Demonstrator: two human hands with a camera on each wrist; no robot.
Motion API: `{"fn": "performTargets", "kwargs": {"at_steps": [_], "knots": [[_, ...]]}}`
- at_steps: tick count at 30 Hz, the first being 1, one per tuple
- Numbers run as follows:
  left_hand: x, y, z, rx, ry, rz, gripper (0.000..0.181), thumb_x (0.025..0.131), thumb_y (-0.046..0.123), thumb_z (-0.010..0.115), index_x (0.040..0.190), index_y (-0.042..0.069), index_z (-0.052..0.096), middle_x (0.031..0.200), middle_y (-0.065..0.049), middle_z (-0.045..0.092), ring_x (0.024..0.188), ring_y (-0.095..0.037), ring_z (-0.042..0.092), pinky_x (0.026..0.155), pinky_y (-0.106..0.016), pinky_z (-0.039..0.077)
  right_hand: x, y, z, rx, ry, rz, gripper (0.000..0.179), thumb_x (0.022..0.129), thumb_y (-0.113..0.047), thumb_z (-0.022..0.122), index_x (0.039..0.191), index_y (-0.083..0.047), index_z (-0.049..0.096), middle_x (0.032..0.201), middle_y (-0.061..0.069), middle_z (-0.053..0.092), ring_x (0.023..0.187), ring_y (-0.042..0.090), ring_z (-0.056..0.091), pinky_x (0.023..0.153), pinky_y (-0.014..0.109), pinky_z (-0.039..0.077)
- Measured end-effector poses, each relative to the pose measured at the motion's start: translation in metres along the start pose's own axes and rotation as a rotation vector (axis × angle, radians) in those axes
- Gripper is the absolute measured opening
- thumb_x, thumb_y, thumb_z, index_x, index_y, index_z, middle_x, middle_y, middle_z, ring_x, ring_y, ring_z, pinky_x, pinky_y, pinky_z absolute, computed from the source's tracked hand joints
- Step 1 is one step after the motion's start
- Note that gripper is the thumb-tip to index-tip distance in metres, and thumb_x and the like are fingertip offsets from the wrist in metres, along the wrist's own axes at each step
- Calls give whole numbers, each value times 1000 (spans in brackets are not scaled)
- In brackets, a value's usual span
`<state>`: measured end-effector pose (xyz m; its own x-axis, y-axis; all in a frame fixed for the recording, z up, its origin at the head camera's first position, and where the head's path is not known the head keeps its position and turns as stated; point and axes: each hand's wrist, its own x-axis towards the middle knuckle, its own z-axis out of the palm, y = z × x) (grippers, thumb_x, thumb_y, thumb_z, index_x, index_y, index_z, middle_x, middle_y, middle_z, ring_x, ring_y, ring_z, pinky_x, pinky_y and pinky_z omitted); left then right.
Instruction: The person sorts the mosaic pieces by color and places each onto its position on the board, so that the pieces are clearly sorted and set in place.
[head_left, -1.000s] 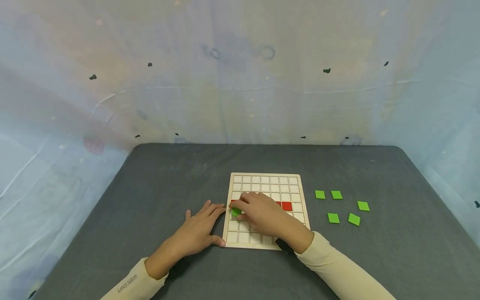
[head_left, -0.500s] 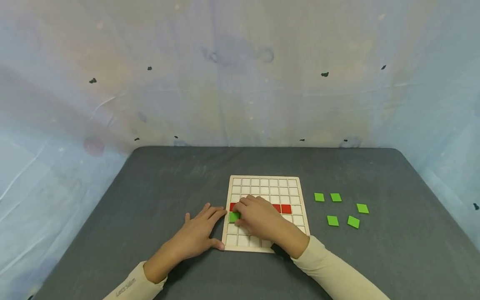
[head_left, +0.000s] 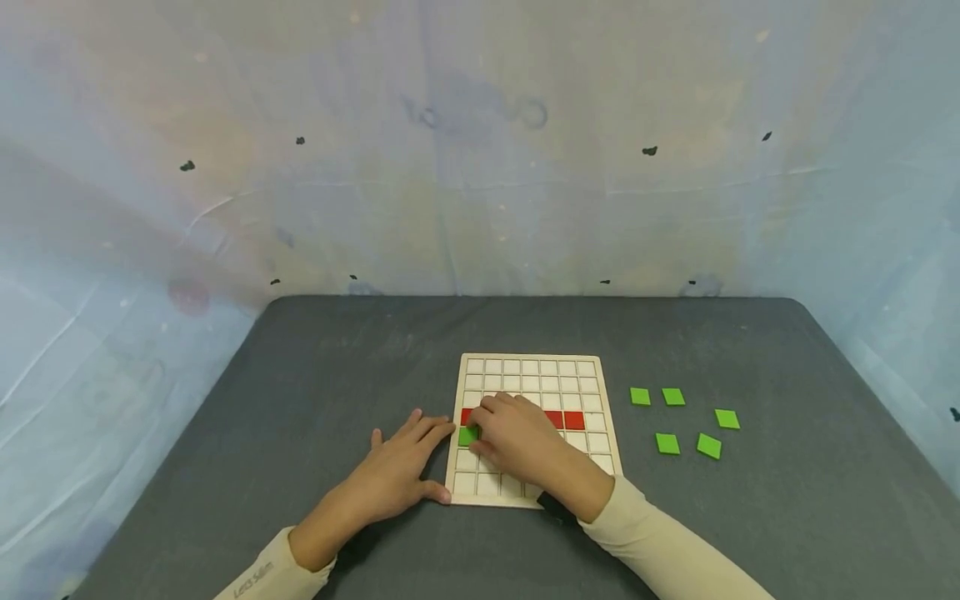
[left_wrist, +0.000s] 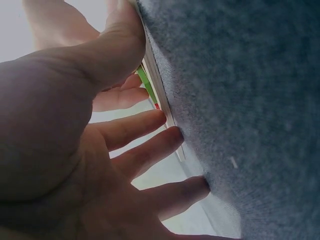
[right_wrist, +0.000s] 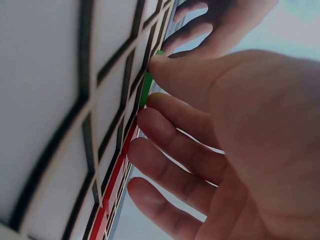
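My right hand (head_left: pixel 521 437) is over the left part of a wooden grid board (head_left: pixel 532 502). Its thumb and index finger pinch a green square tile (head_left: pixel 467 437) at the leftmost column, as the right wrist view also shows on the green tile (right_wrist: pixel 145 89). This tile lies just below the left end of a row of red tiles (head_left: pixel 573 420), whose middle is hidden behind the hand. Fingers spread, my left hand (head_left: pixel 397 471) rests along the board's left edge, with thumb and fingertips against it, also visible in the left wrist view.
Several loose green tiles (head_left: pixel 667 443) lie on the dark grey tabletop (head_left: pixel 360 358) to the right of the board. A pale patterned cloth (head_left: pixel 480 167) hangs behind the table and down its sides.
The green tile has gone from tilted at the red row's edge to flat in the square below it. My right hand has shifted slightly with it; my left hand stays put.
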<state>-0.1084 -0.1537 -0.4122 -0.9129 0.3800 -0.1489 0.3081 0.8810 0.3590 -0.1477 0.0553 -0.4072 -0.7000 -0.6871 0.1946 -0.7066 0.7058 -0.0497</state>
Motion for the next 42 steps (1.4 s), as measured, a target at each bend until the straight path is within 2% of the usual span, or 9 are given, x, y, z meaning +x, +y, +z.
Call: {"fn": "performTargets", "kwargs": {"at_steps": [6,12,17,21,27,34,37,42], "knots": [[-1,0,0,5,0,10,92,71,52,78,150,21,44,156,0,42,150,-39,28,97,-85,26,-1,1,0,22,27,-16,26,87,-36,77,105,-17,74,97,-3,70,90,16,65,84,33,55],[-2,2,-1,-4,1,17,92,70,51,78,150,20,44,156,-1,42,150,-40,29,97,-85,26,-1,0,1,21,17,-11,26,88,-36,76,106,-18,74,100,-3,71,92,16,65,86,33,55],[-3,2,0,-4,6,19,92,70,52,78,150,19,44,156,-1,43,149,-40,30,96,-85,27,-5,2,-3,48,9,19,26,89,-37,75,108,-20,74,102,-4,70,94,16,66,89,34,54],[-3,1,1,-2,1,15,92,71,53,78,150,20,44,156,-1,43,150,-39,29,97,-85,26,-16,10,-9,71,17,55,24,89,-35,75,108,-20,73,103,-6,70,95,15,65,88,34,54],[-3,1,1,-8,-1,9,92,72,51,79,151,21,43,157,-1,41,151,-37,27,99,-85,24,-47,35,-23,69,18,123,24,88,-35,76,108,-21,74,102,-6,70,94,15,66,85,36,54],[-3,1,2,-9,5,10,92,72,49,81,151,22,43,157,0,42,151,-37,27,98,-85,24,-102,80,-36,10,44,199,24,85,-32,79,106,-22,73,103,-7,69,95,14,66,80,37,55],[-3,1,2,-14,2,9,91,72,49,80,151,22,42,157,0,41,151,-37,26,98,-85,23,-126,103,-41,-9,59,184,26,83,-33,81,107,-24,72,102,-9,67,89,10,64,76,36,54],[-2,1,1,-22,-2,12,91,73,48,80,151,21,42,156,-1,41,152,-38,26,99,-85,23,-163,135,-47,-30,56,167,29,83,-37,80,109,-28,71,107,-13,65,95,10,62,82,40,53]]}}
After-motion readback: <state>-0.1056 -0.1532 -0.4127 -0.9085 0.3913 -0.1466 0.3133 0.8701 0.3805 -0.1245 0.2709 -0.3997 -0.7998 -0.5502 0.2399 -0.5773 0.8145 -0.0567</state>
